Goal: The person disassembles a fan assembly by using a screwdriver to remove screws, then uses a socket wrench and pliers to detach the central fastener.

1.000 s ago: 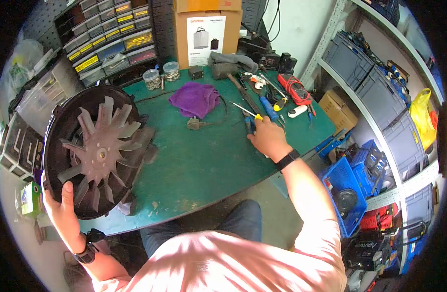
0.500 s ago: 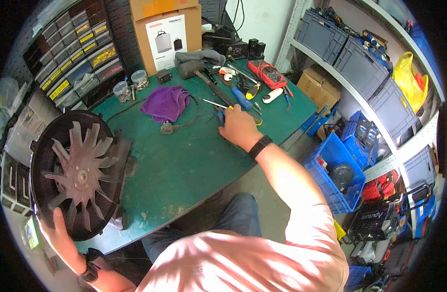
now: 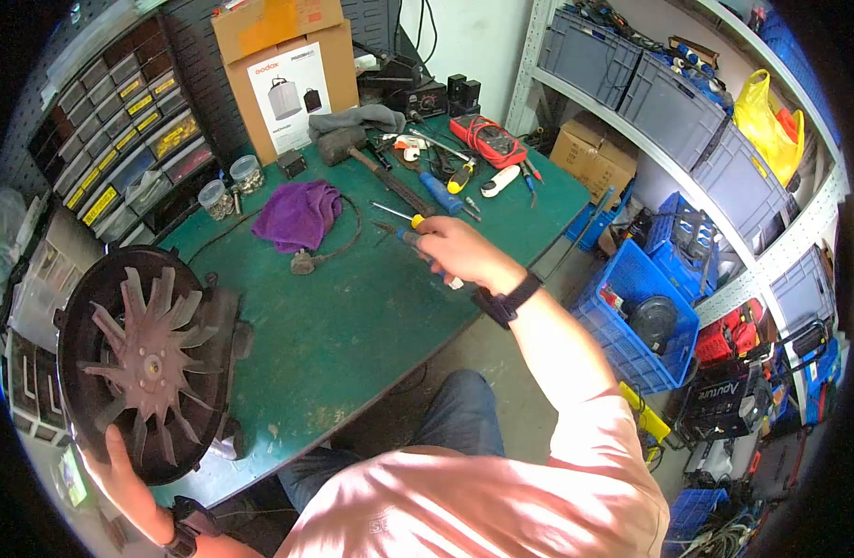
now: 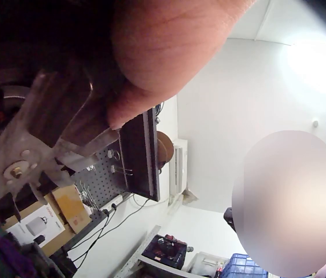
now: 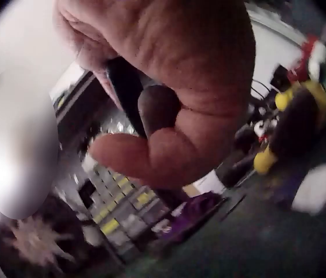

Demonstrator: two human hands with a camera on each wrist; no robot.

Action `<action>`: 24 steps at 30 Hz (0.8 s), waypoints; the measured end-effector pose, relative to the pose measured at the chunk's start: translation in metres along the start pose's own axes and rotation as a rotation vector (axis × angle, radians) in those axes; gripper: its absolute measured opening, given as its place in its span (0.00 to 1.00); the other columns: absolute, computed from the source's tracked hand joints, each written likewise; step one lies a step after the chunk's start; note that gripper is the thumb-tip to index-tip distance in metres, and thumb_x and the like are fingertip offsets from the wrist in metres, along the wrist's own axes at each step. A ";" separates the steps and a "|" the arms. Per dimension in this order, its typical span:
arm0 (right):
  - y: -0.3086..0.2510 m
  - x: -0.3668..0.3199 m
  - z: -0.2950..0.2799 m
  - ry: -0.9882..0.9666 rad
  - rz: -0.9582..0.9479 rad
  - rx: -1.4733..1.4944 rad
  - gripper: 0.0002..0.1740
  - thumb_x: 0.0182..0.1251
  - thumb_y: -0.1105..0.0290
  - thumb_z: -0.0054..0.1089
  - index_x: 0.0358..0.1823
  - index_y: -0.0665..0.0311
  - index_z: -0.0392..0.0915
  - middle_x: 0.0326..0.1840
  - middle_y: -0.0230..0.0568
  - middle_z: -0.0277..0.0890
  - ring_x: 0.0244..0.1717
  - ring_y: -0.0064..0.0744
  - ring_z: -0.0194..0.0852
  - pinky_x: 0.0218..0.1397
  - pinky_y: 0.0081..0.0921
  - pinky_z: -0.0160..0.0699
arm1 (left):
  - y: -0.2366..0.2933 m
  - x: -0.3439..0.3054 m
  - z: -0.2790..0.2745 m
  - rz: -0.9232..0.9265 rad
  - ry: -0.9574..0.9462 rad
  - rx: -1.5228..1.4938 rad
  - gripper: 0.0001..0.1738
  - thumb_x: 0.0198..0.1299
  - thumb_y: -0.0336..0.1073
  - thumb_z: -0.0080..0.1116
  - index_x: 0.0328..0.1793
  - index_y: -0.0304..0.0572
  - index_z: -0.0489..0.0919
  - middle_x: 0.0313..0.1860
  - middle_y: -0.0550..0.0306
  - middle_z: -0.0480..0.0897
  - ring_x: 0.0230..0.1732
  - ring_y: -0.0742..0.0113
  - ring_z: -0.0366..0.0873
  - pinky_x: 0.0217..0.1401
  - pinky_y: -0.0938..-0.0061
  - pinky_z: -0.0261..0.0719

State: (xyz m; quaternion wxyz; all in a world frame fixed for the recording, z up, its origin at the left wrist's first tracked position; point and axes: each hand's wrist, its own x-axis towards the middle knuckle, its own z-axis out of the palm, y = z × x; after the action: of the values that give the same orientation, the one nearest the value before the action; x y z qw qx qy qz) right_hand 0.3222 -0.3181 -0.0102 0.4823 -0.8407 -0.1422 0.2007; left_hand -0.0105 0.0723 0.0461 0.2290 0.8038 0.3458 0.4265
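Note:
At the left, my left hand (image 3: 129,484) holds the rim of a round black fan housing (image 3: 76,409), thumb over the edge by the grey blades (image 3: 152,363); its other fingers are hidden. The left wrist view shows this thumb and palm (image 4: 174,52) close beside a blade (image 4: 59,110). My right hand (image 3: 469,251) grips a blue-handled tool (image 3: 408,237), its dark tip pointing left. In the right wrist view, curled fingers (image 5: 180,133) surround a dark handle (image 5: 158,107). Beside that hand lies a screwdriver with a yellow-and-black handle (image 5: 296,124).
A mallet (image 3: 341,146), another screwdriver (image 3: 461,177) and a red meter (image 3: 487,139) lie behind the right hand on the green table (image 3: 352,325). A purple cloth (image 3: 297,216), jars (image 3: 247,174) and a cardboard box (image 3: 287,84) stand or lie farther back. Blue crates (image 3: 631,325) are at right.
The head view has shifted, moving the bench items leftward in the picture. My right hand has drawn back from the other tools, bringing the blue-handled tool along. My left hand stays on the housing.

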 end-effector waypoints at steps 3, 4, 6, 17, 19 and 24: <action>0.019 -0.028 0.005 -0.163 -0.058 0.919 0.24 0.65 0.55 0.51 0.56 0.65 0.70 0.38 0.42 0.78 0.32 0.29 0.76 0.21 0.21 0.73 | -0.001 0.001 0.000 -0.021 -0.003 -0.003 0.45 0.60 0.58 0.57 0.70 0.26 0.59 0.64 0.41 0.68 0.61 0.58 0.67 0.66 0.69 0.61; 0.022 -0.035 0.010 -0.166 -0.057 0.916 0.24 0.65 0.55 0.51 0.56 0.65 0.70 0.38 0.42 0.78 0.32 0.29 0.76 0.21 0.21 0.73 | -0.002 0.000 -0.001 -0.044 -0.013 -0.008 0.45 0.60 0.58 0.56 0.70 0.26 0.59 0.65 0.41 0.68 0.61 0.58 0.67 0.67 0.69 0.60; 0.029 -0.047 0.021 -0.347 -0.125 1.381 0.27 0.67 0.52 0.52 0.60 0.62 0.66 0.41 0.41 0.76 0.31 0.30 0.76 0.19 0.20 0.70 | 0.000 -0.001 -0.002 -0.047 -0.008 0.006 0.45 0.60 0.58 0.56 0.70 0.26 0.59 0.65 0.41 0.68 0.61 0.58 0.67 0.67 0.69 0.60; 0.011 -0.078 0.094 -0.613 -0.246 1.070 0.31 0.64 0.66 0.57 0.67 0.61 0.58 0.48 0.37 0.68 0.39 0.27 0.72 0.22 0.16 0.76 | 0.001 0.002 -0.002 -0.005 -0.041 0.002 0.43 0.61 0.56 0.56 0.70 0.27 0.60 0.65 0.41 0.68 0.61 0.57 0.67 0.68 0.68 0.59; 0.003 -0.077 0.110 -0.717 -0.101 1.008 0.29 0.64 0.65 0.58 0.64 0.62 0.62 0.45 0.35 0.69 0.37 0.24 0.71 0.21 0.16 0.74 | 0.010 0.000 -0.003 -0.047 -0.077 0.014 0.39 0.64 0.52 0.54 0.70 0.29 0.61 0.66 0.42 0.68 0.64 0.58 0.65 0.69 0.69 0.58; -0.024 -0.073 0.148 -0.870 -0.047 0.701 0.26 0.65 0.64 0.55 0.63 0.64 0.63 0.45 0.34 0.69 0.40 0.22 0.71 0.22 0.16 0.74 | 0.037 -0.008 0.009 0.220 0.045 -0.073 0.32 0.64 0.37 0.54 0.72 0.34 0.60 0.69 0.46 0.65 0.69 0.58 0.61 0.71 0.66 0.55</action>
State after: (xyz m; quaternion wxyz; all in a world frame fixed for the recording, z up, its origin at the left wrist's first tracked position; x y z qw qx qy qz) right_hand 0.1866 -0.2264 -0.0416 0.6341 -0.4664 -0.2717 0.5538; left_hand 0.0079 0.0412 0.0619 0.2021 0.8182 0.2447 0.4794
